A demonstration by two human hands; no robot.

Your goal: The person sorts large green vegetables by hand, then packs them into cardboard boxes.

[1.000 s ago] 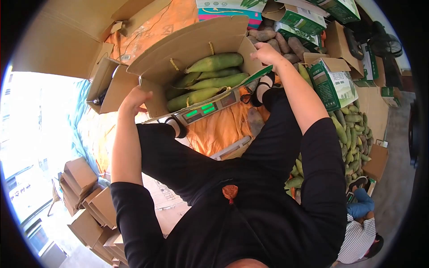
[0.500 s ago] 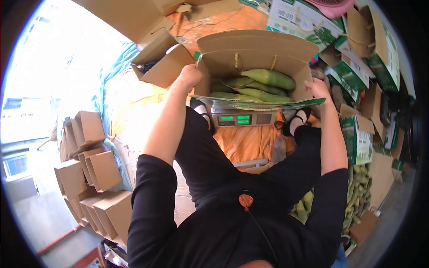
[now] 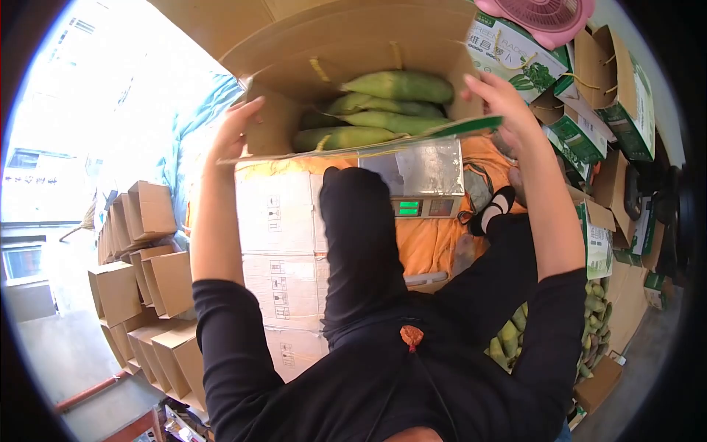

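Observation:
An open cardboard box (image 3: 280,51) is held up in front of me, tilted so its inside faces me. Several long green radishes (image 3: 401,86) lie in it, and yellow cord loops hang on its far wall. My left hand (image 3: 237,127) grips the box's left end, and my right hand (image 3: 507,103) grips the right end, thumb over the rim. Below and to the right of the box, apart from it, a digital scale (image 3: 427,168) with a lit green display sits on the floor; the box hides its far part.
White cartons (image 3: 276,269) lie left of my leg. Brown boxes (image 3: 166,280) are stacked farther left. Printed green-and-white boxes (image 3: 582,121) and a pink fan (image 3: 545,16) are at the right. Several radishes (image 3: 512,331) lie heaped by my right thigh. Orange sheeting (image 3: 427,247) covers the floor.
Both hands have lifted the box off the scale and carried it up and to the left. The scale's metal plate now shows. My left leg has shifted right in view, uncovering white cartons.

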